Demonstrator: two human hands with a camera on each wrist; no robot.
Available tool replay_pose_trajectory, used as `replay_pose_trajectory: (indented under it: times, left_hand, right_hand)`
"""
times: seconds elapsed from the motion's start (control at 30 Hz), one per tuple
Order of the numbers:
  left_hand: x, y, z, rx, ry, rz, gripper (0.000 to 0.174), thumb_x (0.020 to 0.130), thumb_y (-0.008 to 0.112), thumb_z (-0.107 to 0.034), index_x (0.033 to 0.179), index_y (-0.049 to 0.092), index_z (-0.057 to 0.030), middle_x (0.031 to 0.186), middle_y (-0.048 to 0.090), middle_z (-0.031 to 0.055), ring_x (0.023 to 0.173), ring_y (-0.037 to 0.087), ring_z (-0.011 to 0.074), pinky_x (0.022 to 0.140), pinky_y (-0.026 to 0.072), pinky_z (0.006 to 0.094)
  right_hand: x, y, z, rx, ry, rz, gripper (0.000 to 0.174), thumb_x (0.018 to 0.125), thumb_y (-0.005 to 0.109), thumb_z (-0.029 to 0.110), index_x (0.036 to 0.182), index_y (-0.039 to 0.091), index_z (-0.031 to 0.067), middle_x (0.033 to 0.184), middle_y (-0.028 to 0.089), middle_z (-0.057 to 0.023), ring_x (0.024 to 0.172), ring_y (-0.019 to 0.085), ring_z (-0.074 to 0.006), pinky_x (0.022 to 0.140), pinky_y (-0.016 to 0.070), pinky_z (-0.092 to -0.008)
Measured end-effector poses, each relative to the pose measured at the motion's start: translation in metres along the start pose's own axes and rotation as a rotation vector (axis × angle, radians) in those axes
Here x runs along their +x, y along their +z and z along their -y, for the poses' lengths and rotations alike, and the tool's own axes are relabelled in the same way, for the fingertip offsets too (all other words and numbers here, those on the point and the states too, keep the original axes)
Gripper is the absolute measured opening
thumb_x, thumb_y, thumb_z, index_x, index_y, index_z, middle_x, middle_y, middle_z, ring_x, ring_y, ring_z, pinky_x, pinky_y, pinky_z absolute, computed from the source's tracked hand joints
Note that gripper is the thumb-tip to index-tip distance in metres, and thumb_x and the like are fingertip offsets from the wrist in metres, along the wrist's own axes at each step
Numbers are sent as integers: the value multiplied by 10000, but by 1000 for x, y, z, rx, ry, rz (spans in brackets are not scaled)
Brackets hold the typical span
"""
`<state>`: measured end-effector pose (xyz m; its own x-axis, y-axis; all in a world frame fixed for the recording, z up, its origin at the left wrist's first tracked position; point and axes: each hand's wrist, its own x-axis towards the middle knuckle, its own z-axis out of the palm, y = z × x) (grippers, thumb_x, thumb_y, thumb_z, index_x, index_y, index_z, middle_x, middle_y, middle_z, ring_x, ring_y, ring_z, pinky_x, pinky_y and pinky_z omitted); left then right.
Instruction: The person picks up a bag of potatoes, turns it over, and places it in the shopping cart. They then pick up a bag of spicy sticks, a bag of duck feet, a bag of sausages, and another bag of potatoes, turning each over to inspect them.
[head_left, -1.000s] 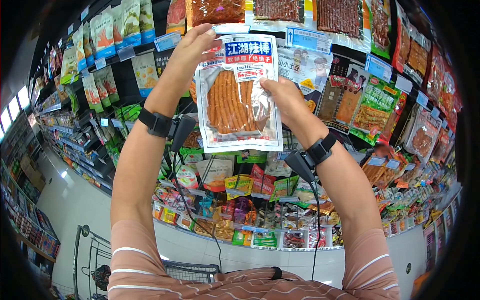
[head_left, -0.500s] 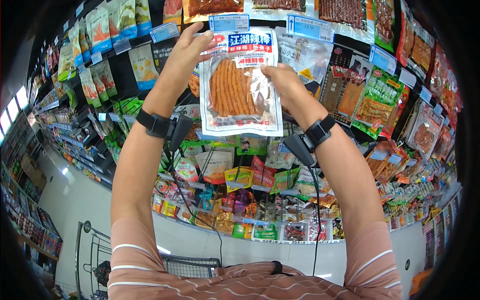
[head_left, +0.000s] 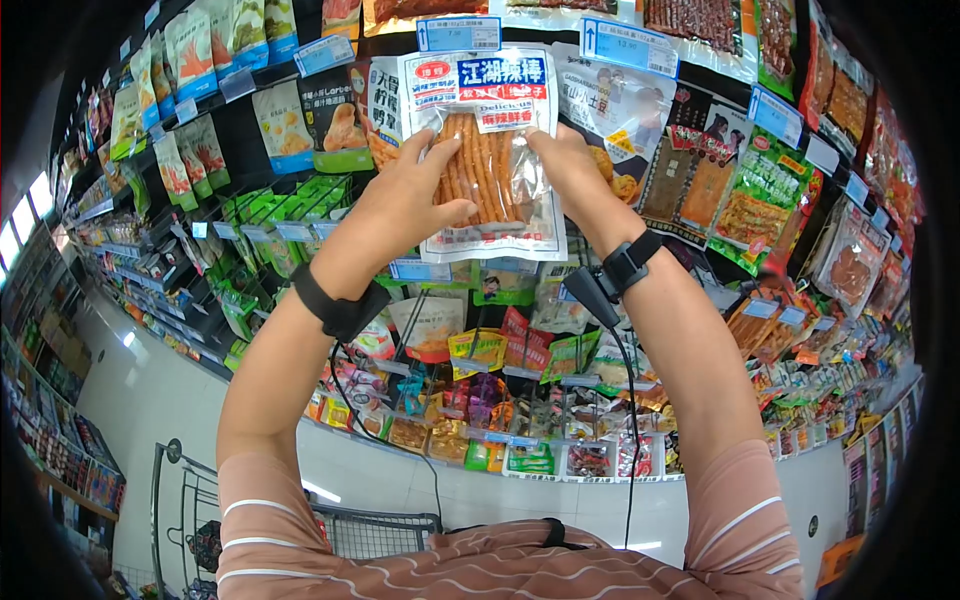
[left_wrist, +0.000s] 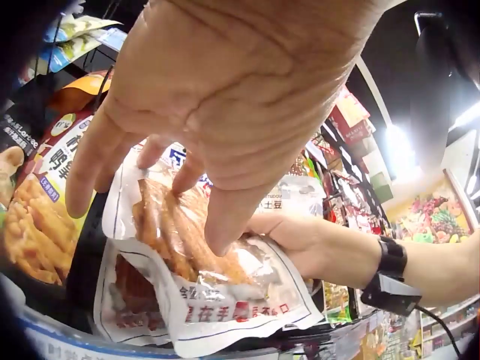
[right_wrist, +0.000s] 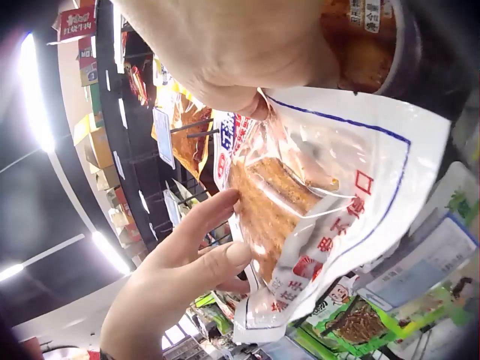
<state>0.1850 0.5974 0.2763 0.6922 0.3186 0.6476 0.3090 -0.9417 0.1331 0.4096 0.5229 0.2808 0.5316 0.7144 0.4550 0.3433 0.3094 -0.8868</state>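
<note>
Thing: a flat white plastic snack packet (head_left: 492, 150) with a clear window; orange-brown sticks stand side by side inside; a blue band with white characters and a red strip cross its top; a thin blue line edges the white border.
Place: upper middle of the head view, upright against the hanging shelf goods, its top just below a blue paper price tag (head_left: 458, 33).
Right hand (head_left: 572, 168): grips the packet's right edge, thumb on the front, fingers behind.
Left hand (head_left: 408, 205): spread and loosely bent over the front of the packet; fingertips and thumb rest on the window; it does not close around anything.
Change: a second ago the left hand was pinching the top left corner; now it lies lower, at the packet's middle left; the packet sits higher in the frame and closer to the shelf; its front is more creased.
</note>
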Motion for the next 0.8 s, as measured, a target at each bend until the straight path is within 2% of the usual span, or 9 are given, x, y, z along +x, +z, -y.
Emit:
replay_pose_trajectory:
  times: [0.1,0.2,0.33,0.37,0.47,0.5,0.6,0.7,0.8]
  left_hand:
    - [3,10,10,36,42,-40,707,832,745,-346,1418,462,-71,1486,361,264,1285,481,449,1050,431,447]
    - [13,18,22,64,21,-21,694,846,732,-354,1421,461,-73,1470,382,259,1264,499,441,1035,442,443]
    - [24,32,35,21,-14,33,668,873,703,-374,1423,464,-78,1420,439,240,1212,539,410,998,462,440]
    - [24,34,37,18,-47,57,655,886,681,-396,1416,471,-74,1379,478,218,1185,558,384,976,471,434]
    - [22,32,32,-28,-71,91,669,870,673,-403,1402,482,-46,1377,478,251,1202,548,436,998,468,465]
    - [21,32,30,-18,-93,110,653,896,662,-416,1408,474,-57,1353,499,201,1196,556,374,981,466,432]
    - [16,31,22,-47,-73,121,647,898,662,-413,1401,480,-49,1348,500,213,1206,549,381,998,455,433]
    - [15,39,29,-42,-35,140,635,902,659,-412,1390,491,-43,1348,500,223,1220,537,389,1016,443,433]
    - [8,32,24,-102,-51,154,614,910,653,-418,1371,508,-39,1348,507,227,1236,524,389,1032,432,417]
  right_hand:
    - [-7,-1,-7,-25,-14,19,380,932,532,237,1184,620,-33,1074,683,-154,925,635,-225,818,485,-369]
    - [-20,-3,-13,-180,-36,85,402,930,540,245,1223,588,-25,1101,678,-158,936,637,-225,835,487,-371]
    - [-26,-3,-28,-280,-183,92,416,922,525,227,1253,545,-23,1120,660,-222,1037,635,-321,908,469,-396]
    - [-29,-5,-29,-308,-145,78,437,922,530,259,1251,540,-27,1112,649,-261,1066,624,-372,924,463,-405]
    - [-30,-12,-36,-390,-95,89,467,910,536,276,1258,528,-36,1115,642,-281,1049,628,-385,923,467,-407]
    - [-30,-13,-38,-412,-90,83,465,899,536,265,1251,527,-38,1106,642,-287,1050,627,-397,922,468,-413]
    - [-34,-13,-42,-474,-77,70,461,864,538,233,1233,525,-44,1078,642,-307,1053,623,-433,921,470,-431]
    - [-38,-21,-53,-531,-135,146,448,855,562,224,1218,530,-36,1062,641,-311,1058,617,-448,921,470,-443]
    - [-50,-23,-53,-401,-264,184,443,849,575,187,1213,514,-60,1055,638,-308,1041,619,-446,913,474,-452]
